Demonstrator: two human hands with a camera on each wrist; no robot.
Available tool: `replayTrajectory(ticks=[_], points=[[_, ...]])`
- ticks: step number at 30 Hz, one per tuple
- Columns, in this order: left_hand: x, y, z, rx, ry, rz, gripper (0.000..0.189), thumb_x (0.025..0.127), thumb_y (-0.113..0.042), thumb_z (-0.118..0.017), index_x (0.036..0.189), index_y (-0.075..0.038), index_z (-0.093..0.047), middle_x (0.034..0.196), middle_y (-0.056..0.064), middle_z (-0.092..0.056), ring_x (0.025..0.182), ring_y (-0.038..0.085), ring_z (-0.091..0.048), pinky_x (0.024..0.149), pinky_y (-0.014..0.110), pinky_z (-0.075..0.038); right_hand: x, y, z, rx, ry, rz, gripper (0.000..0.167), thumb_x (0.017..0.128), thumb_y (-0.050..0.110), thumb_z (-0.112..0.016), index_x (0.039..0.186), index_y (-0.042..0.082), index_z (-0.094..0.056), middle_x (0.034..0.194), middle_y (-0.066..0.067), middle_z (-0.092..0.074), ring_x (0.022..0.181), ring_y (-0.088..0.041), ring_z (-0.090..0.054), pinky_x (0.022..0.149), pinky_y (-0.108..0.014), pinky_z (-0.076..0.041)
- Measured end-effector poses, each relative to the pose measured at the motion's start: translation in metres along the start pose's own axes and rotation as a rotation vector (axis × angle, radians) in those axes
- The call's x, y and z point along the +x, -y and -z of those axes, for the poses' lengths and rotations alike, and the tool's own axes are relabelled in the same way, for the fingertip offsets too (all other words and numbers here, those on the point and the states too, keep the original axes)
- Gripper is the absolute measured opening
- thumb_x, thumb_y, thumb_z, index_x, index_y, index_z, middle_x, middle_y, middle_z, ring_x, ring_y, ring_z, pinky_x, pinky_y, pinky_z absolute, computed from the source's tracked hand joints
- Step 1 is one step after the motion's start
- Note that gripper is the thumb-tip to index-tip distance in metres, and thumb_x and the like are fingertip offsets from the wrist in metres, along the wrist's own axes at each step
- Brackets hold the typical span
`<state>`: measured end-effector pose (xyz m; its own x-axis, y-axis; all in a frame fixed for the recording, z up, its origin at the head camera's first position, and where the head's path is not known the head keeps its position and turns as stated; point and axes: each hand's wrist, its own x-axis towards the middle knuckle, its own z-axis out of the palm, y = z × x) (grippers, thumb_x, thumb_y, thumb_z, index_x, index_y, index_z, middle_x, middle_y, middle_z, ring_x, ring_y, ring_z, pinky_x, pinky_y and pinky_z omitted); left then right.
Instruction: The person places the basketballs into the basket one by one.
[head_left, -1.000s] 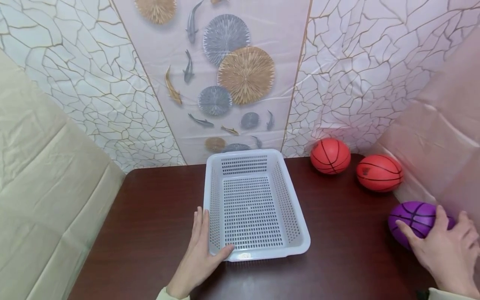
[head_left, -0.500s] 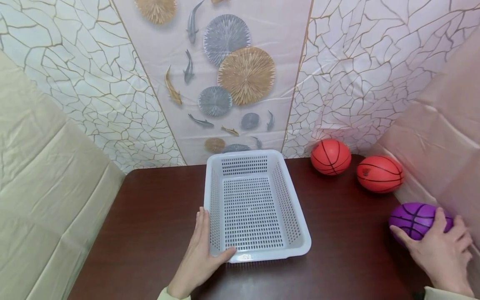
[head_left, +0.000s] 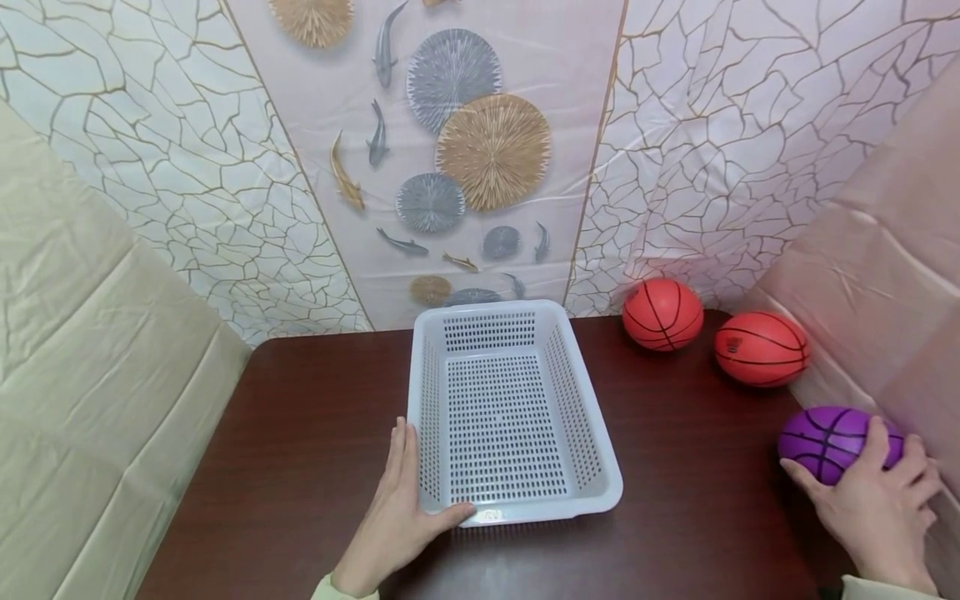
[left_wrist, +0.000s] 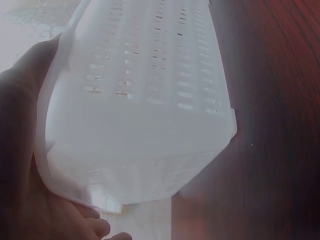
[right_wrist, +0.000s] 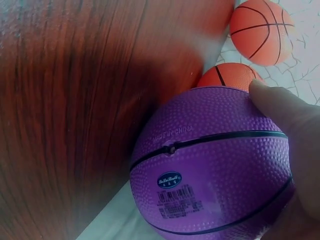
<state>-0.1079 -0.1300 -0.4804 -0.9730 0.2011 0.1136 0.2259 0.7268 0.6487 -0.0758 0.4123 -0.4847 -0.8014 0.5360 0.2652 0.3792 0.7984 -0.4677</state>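
Note:
My left hand (head_left: 393, 512) holds the near left corner of a pale grey perforated plastic basket (head_left: 592, 408). The thumb lies over the near rim, and the fingers extend along the outer left side. In the left wrist view the basket's outer wall (left_wrist: 115, 125) fills the middle, hiding part of the hand. At the far right, my right hand (head_left: 873, 508) grips a small purple basketball (head_left: 817, 433) from the near right side, fingers spread over it. The right wrist view shows the thumb across the purple basketball (right_wrist: 215, 165); most fingers are hidden there.
Two red-orange basketballs, one at the back (head_left: 660, 315) and one by the right wall (head_left: 761, 348), sit beyond the purple one on the dark wooden table (head_left: 322, 417). Patterned cloth (head_left: 487, 250) hangs behind; a pinkish covering (head_left: 885, 283) bounds the right side close to my right hand.
My right hand has shifted slightly left, its thumb settling lower around the purple basketball's near side. The purple ball has barely moved. The left hand and basket stay nearly still.

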Motion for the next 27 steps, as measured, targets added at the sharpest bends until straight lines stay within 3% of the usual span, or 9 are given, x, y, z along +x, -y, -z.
replayTrajectory(ticks=[18, 27], points=[[0.0007, 0.0027, -0.0004, -0.099, 0.007, 0.003, 0.131, 0.067, -0.073, -0.071, 0.156, -0.013, 0.005, 0.161, -0.005, 0.015, 0.145, 0.028, -0.013, 0.108, 0.052, -0.03, -0.0014, 0.0027, 0.002, -0.022, 0.014, -0.02, 0.122, 0.071, 0.05, -0.081, 0.155, 0.007, -0.004, 0.15, -0.035, -0.002, 0.129, -0.063, -0.008, 0.077, -0.083, -0.02], [0.0001, 0.0028, 0.0007, -0.097, -0.006, -0.007, 0.131, 0.067, -0.075, -0.07, 0.157, -0.012, 0.002, 0.162, -0.004, 0.013, 0.146, 0.03, -0.007, 0.11, 0.058, -0.023, -0.0023, 0.008, 0.004, 0.005, -0.003, -0.047, 0.121, 0.069, 0.046, -0.083, 0.155, 0.008, -0.008, 0.152, -0.033, -0.004, 0.129, -0.062, -0.01, 0.08, -0.082, -0.019]])
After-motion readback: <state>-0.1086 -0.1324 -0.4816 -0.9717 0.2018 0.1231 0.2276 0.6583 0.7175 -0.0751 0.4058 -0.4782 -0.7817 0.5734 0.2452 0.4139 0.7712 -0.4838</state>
